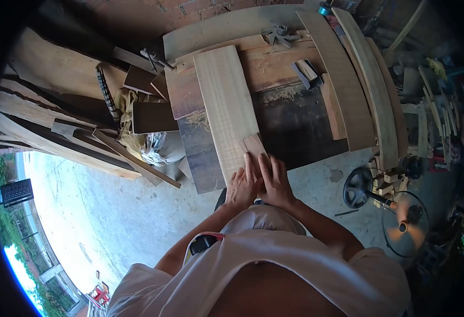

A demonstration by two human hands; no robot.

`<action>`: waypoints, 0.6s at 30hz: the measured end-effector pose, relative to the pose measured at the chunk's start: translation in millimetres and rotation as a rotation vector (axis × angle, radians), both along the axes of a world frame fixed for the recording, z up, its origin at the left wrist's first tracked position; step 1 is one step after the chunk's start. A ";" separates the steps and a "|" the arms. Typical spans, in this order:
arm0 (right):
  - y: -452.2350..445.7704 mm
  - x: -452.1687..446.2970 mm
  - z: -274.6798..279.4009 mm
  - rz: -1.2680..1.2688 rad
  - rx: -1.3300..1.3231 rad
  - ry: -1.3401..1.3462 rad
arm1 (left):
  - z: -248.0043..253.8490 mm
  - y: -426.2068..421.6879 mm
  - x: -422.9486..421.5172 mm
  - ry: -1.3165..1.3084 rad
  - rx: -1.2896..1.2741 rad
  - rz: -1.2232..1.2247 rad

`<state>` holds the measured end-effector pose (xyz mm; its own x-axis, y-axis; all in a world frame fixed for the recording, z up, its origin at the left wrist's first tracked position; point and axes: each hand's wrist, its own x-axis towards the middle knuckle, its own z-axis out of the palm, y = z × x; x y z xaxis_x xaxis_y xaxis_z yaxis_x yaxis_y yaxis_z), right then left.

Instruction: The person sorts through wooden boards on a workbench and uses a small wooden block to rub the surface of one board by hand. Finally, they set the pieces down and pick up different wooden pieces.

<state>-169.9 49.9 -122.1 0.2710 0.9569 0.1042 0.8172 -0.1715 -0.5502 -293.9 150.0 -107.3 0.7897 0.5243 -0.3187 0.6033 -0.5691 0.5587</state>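
A long pale board (225, 95) lies lengthwise on the dark worktable, its near end close to my body. On the board's near right part rests a small wooden block (252, 144), set at a slight angle. My left hand (243, 186) lies low over the board, a finger reaching onto the block and the others bent beside it. Beside it, my right hand (277, 182) grips the near end of the same block from the right. The two hands touch, and the block's near end is hidden under the fingers.
Long planks (343, 79) lie along the table's right side. A small box with wood pieces (306, 73) and a metal star-shaped part (280, 35) sit farther back. Boards and scraps (153, 117) are stacked left. A fan (404, 224) stands on the floor at right.
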 end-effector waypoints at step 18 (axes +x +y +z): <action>-14.6 92.7 10.9 -0.262 0.219 -0.306 | -76.2 -41.2 -91.3 -0.319 -0.620 0.881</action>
<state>-77.2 35.3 -111.1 0.4264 0.8067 0.4092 0.8922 -0.3007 -0.3369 -385.2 108.8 -183.5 0.3140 0.7608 -0.5680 0.4364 0.4157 0.7980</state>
